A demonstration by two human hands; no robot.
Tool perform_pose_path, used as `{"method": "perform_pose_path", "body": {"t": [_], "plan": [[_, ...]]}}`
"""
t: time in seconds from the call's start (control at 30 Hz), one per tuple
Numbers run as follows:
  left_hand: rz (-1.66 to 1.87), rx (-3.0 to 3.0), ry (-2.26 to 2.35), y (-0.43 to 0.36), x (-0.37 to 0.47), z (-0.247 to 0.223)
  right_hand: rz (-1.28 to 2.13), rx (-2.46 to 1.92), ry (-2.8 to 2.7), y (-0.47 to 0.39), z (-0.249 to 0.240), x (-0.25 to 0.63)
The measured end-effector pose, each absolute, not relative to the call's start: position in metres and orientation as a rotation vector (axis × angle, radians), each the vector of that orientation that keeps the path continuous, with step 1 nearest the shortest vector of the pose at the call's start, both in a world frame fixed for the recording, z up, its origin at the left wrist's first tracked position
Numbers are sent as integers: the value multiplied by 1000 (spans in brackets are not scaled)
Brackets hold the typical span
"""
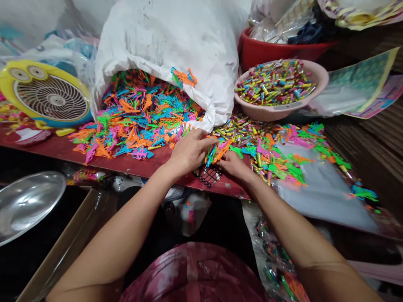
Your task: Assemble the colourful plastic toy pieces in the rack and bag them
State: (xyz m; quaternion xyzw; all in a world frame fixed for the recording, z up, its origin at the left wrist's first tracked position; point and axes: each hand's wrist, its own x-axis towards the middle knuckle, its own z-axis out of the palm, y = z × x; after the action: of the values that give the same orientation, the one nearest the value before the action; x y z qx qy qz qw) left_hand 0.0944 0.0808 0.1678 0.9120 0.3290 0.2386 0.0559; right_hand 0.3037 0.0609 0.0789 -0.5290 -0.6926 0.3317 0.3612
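A small bunch of colourful plastic toy guns (219,152), orange, blue and pink, is gathered between my two hands at the table's front edge. My left hand (189,152) closes on the bunch from the left, its index finger stretched across the top. From the right, my right hand (233,164) grips the bunch, its fingertips partly hidden behind the pieces. Just below lies a black mesh grid (208,177) on the red tabletop (166,161). A large heap of similar toy guns (141,113) spills from a white sack (176,37) behind my left hand.
A pink basin (273,110) of small wrapped candy tubes (277,82) stands back right, before a red basin (283,51). Clear plastic bags (324,193) lie at right among loose toys. A yellow fan (53,98) stands left; a metal bowl (28,205) sits lower left.
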Motion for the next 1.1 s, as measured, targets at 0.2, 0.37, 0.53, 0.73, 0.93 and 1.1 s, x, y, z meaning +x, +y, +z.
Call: {"method": "perform_pose_path", "body": {"t": [0.2,0.37,0.53,0.73,0.93,1.1], "plan": [[664,2743,946,81,86,173,732,-1345,-1953,55,90,298],[649,2737,887,80,78,176,486,-1427,-2209,48,105,283],[694,2699,843,80,76,174,415,-1517,-2293,47,106,273],[818,2731,808,79,80,169,406,-1693,-2275,43,104,266],[768,2858,982,72,86,168,389,-1668,-2138,30,97,257],[763,2865,990,74,84,166,240,-1550,-1859,-5,100,299]]}}
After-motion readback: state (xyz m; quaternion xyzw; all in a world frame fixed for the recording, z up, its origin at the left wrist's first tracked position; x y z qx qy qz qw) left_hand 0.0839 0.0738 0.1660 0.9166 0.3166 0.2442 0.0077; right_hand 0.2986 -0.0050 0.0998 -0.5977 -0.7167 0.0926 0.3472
